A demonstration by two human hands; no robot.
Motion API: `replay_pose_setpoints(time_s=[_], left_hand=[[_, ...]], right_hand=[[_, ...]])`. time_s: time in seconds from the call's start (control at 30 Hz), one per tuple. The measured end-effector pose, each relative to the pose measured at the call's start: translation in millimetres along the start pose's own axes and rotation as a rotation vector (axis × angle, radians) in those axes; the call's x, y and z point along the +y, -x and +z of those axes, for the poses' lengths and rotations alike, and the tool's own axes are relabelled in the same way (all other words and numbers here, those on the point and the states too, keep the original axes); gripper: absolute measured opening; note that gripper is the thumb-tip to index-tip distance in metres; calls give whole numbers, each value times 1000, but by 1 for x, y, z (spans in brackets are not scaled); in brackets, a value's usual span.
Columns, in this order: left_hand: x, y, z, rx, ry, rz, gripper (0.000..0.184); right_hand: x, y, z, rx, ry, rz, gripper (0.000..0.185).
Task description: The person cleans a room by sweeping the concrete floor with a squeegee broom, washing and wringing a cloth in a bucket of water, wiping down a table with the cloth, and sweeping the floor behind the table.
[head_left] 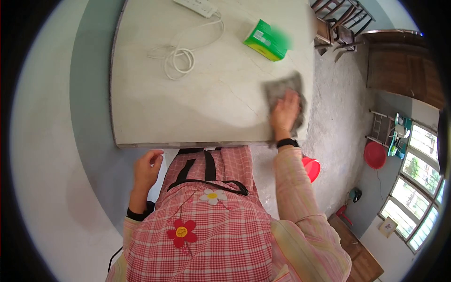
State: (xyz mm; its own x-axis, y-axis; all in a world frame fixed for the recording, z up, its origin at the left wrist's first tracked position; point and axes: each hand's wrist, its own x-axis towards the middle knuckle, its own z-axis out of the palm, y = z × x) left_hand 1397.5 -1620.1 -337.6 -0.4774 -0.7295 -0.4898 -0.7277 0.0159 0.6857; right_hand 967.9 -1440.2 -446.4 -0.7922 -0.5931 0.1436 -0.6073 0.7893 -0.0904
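Observation:
A grey cloth, slightly blurred, lies on the right part of the pale marbled tabletop. My right hand presses down on it from above, palm towards the table, and holds it near the right edge. Off the table's front left corner, my left hand hangs with loosely curled fingers, the thumb apart from the forefinger and nothing in it. Beyond the cloth sits a green and yellow tissue pack.
A white power strip with a coiled cable lies at the far left of the table. A red bucket stands on the floor beside my right arm. Wooden chairs are at the far right; a wall borders the left.

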Motion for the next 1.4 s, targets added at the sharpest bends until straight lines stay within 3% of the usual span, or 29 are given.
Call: replay_pose_setpoints(time_s=[0.07, 0.17, 0.27, 0.33, 0.37, 0.4, 0.53, 0.67, 0.83, 0.97, 1.03, 1.13, 1.2, 1.33, 1.4], left_hand=[[-9, 2, -3, -7, 63, 26, 16], [-13, 2, -6, 0, 55, -18, 16], [-12, -1, -5, 17, 68, -39, 16], [-8, -2, -3, 39, 79, -48, 17], [-6, -5, -3, 40, 84, -35, 17], [-4, -7, -4, 45, 86, -25, 17], [13, 3, -9, 128, 103, -115, 17], [5, 33, 3, 203, 140, -234, 18], [1, 78, 20, 217, 191, -443, 19], [-8, 98, 30, 292, 203, -417, 19], [-6, 97, 31, 245, 148, -448, 19], [3, 86, 22, 282, 105, -380, 19], [5, 78, 19, 294, 106, -337, 19], [5, 67, 14, 316, 151, -292, 19], [3, 69, 15, 306, 139, -330, 19]], right_hand=[[22, 7, 6, 61, -19, 331, 55], [-26, 38, 11, 96, 87, 250, 56], [-119, 69, -18, -203, -41, -173, 61], [-185, 77, -48, -531, -180, -533, 62], [-214, 81, -54, -577, -250, -737, 63], [-232, 94, -38, -477, -414, -912, 62], [-325, 84, -26, -434, -579, -1266, 60], [-401, 78, -11, -355, -610, -1349, 58], [-456, 84, -4, -214, -456, -1211, 55], [-438, 97, -8, -213, -469, -1305, 55], [-409, 119, -19, -301, -376, -1525, 55], [-375, 138, -14, -116, -239, -1719, 56], [-373, 130, -12, -327, -483, -1753, 55], [-393, 84, -10, -490, -722, -1573, 55], [-416, 40, -7, -492, -707, -1309, 56]])
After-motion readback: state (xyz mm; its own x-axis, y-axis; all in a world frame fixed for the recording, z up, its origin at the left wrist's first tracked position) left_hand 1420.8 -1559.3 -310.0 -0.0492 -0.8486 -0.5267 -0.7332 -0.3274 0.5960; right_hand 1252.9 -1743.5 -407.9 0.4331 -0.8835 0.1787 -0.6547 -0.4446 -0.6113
